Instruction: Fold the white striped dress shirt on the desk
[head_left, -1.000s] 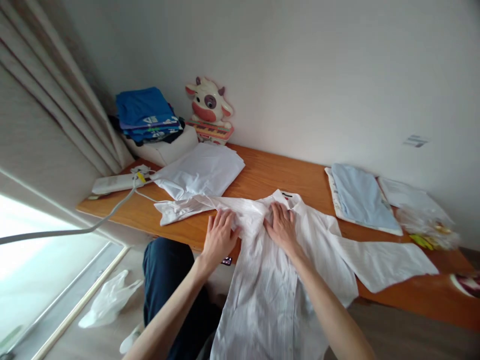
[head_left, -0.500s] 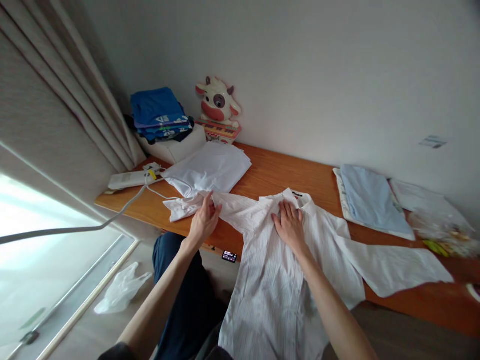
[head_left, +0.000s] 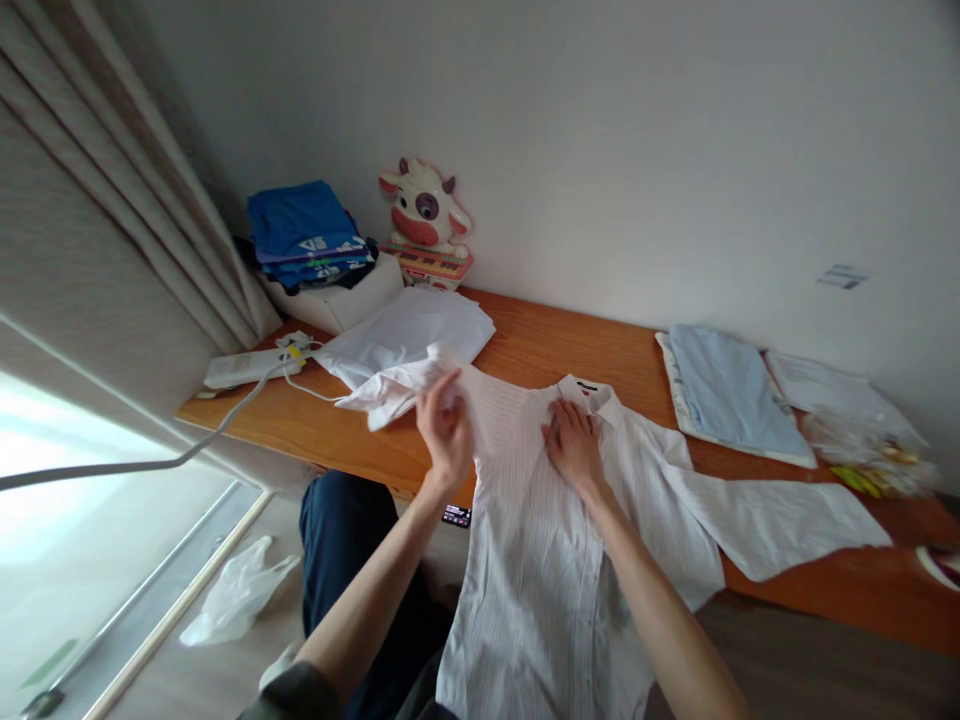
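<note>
Left hand: we see our left hand raised just left of the striped white shirt, fingers curled and pinched onto the shirt's left sleeve, which is lifted off the wood.
Right hand: our right hand lies flat and open, fingers spread, pressing the shirt's chest just below its collar.
Shirt: it lies face up on the wooden table, its body draped over the near edge toward us; its other sleeve stretches out flat to the right.
Left of the shirt: a folded white garment, a power strip with its cable, and beyond them a blue clothes stack and a cow toy against the wall.
Right of the shirt: a folded light-blue garment; past it, what may be clear plastic bags, too blurred for us to tell.
Room: a curtain hangs far left of the shirt; a plastic bag lies on the floor below.
Open room: bare wood shows behind the shirt's collar up to the wall.
</note>
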